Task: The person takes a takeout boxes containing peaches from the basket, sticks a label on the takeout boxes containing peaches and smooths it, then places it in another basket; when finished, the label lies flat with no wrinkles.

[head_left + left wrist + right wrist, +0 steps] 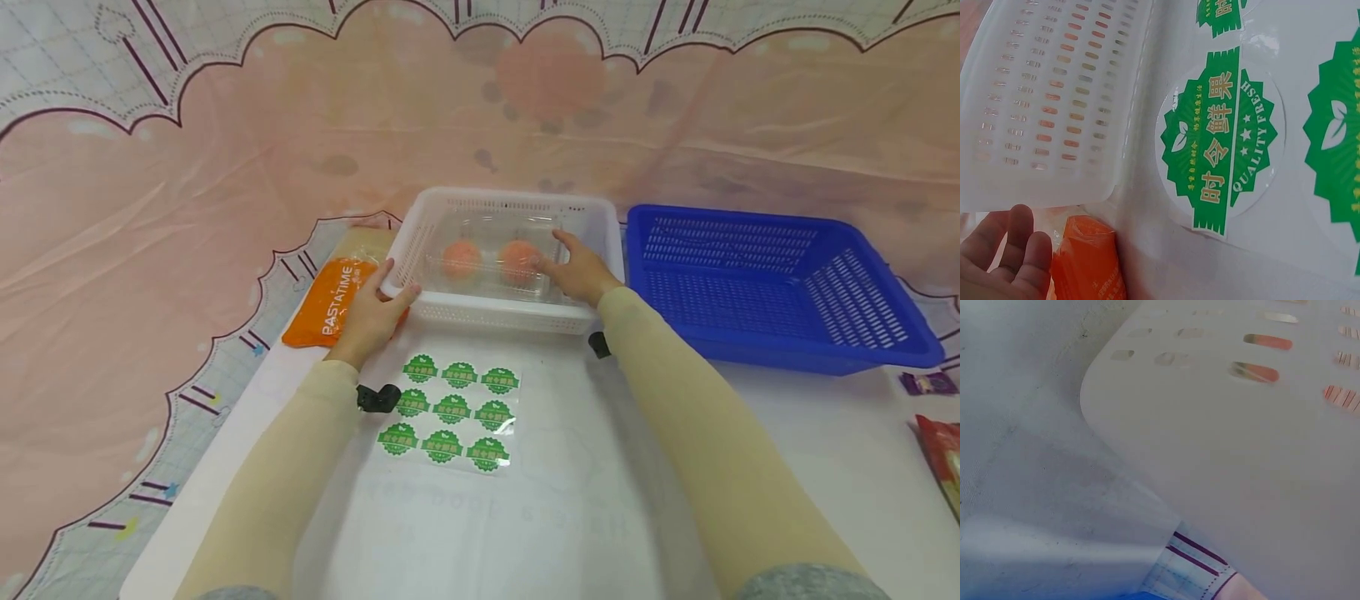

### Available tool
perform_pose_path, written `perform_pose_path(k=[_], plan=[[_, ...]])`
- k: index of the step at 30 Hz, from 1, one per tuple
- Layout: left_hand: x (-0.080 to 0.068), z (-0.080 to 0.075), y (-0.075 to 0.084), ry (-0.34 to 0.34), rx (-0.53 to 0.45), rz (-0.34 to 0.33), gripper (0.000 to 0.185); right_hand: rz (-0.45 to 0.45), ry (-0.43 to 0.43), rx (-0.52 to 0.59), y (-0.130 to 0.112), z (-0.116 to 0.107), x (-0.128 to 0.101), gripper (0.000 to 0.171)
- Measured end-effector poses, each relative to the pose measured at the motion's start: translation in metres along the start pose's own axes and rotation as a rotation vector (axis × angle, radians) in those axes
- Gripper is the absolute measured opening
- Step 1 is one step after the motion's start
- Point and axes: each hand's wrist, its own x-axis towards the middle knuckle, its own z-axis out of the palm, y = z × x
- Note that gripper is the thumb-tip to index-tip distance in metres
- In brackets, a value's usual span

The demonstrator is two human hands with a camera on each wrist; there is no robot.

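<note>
A white perforated plastic basket (pixel 510 317) stands at the back of the table. Inside it lies a clear plastic box (pixel 487 229) with two round orange fruits (pixel 461 260) showing through. My left hand (pixel 372 315) grips the basket's front left corner, thumb over the rim; the left wrist view shows its curled fingers (pixel 1020 228) at the basket's end. Reaching over the front right of the basket, my right hand (pixel 581 268) holds the box by its right end, thumb and fingers spread across it. The right wrist view shows only the basket's outer wall (pixel 1210 437), the hand being hidden.
Before the basket lies a sheet of green round stickers (pixel 452 408). An orange pasta bag (pixel 330 308) sits left, partly behind my left hand. On the right stand a blue basket (pixel 750 333), a small purple packet (pixel 928 383) and a red packet (pixel 941 458).
</note>
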Motion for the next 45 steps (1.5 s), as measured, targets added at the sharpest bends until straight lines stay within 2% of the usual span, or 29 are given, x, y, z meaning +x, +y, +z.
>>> perform_pose_path(k=[7, 20, 26, 34, 45], plan=[[0.0009, 0.0012, 0.0008, 0.002, -0.006, 0.004, 0.08, 0.013, -0.025, 0.074, 0.0011, 0.0017, 0.0038, 0.081], [-0.0016, 0.001, -0.0003, 0.004, -0.015, -0.006, 0.079, 0.03, -0.043, 0.078, 0.0048, 0.0052, 0.0077, 0.084], [-0.0014, 0.0012, -0.0016, 0.004, -0.008, -0.001, 0.079, 0.029, -0.055, 0.15, 0.0058, 0.0072, 0.0075, 0.083], [-0.0014, 0.0021, -0.0007, 0.004, -0.012, -0.012, 0.079, 0.039, -0.053, 0.195, 0.0063, 0.0064, 0.0079, 0.083], [-0.0031, 0.0002, 0.0022, 0.01, -0.005, -0.021, 0.082, 0.019, -0.038, 0.361, 0.001, 0.0028, 0.008, 0.072]])
